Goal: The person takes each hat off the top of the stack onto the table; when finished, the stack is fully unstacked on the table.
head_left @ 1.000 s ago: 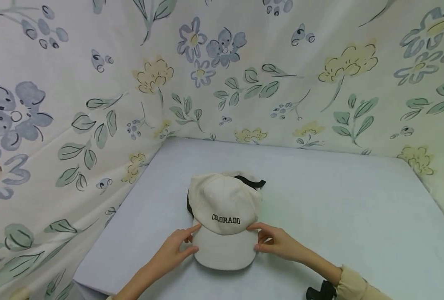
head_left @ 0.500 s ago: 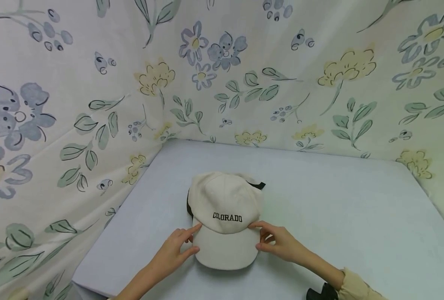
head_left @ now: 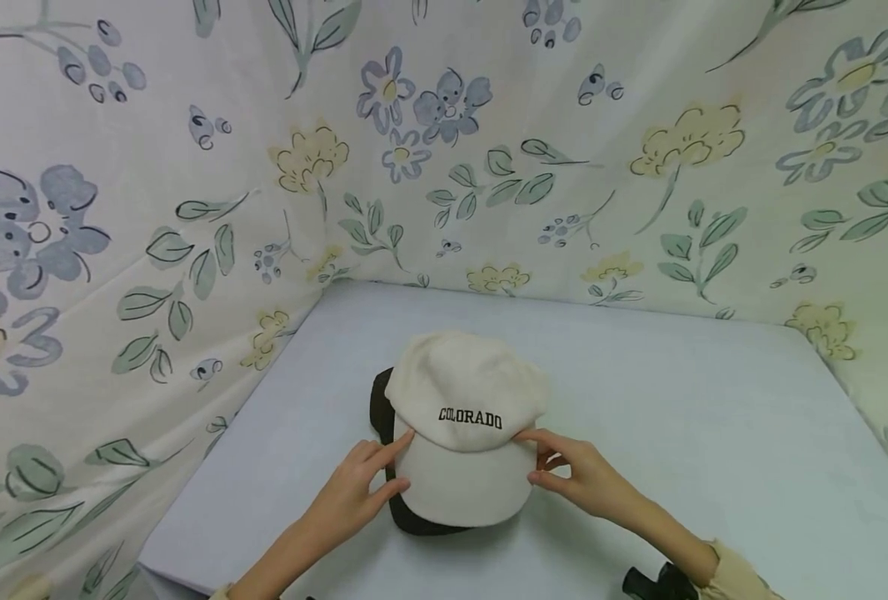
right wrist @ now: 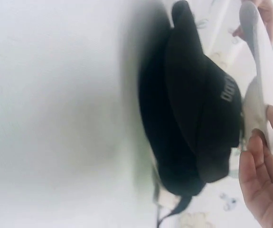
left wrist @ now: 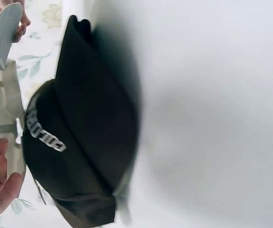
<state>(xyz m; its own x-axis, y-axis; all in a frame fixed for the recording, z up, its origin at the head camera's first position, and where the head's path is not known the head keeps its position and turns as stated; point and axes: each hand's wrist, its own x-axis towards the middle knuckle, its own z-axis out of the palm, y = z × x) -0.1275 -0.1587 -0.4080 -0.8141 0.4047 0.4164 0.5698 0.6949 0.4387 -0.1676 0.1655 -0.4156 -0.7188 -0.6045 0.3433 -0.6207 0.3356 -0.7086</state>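
Beneath a person's left grip (head_left: 354,490) and right grip (head_left: 581,473), a white table (head_left: 661,417) carries a black cap (left wrist: 84,128); between the two hangs a cream cap (head_left: 465,437), each grip clamped on its brim (head_left: 465,487). It looks light, its cloth crown (head_left: 466,367) soft, the stiffer brim sides likely the surest hold.

White cap (head_left: 466,487): matt cloth, raised stitched lettering. Black cap (left wrist: 81,128): smooth, matt cloth. Bench (head_left: 661,417): smooth, matt. Drape (head_left: 489,225), 12 o'clock: printed cloth, creased.
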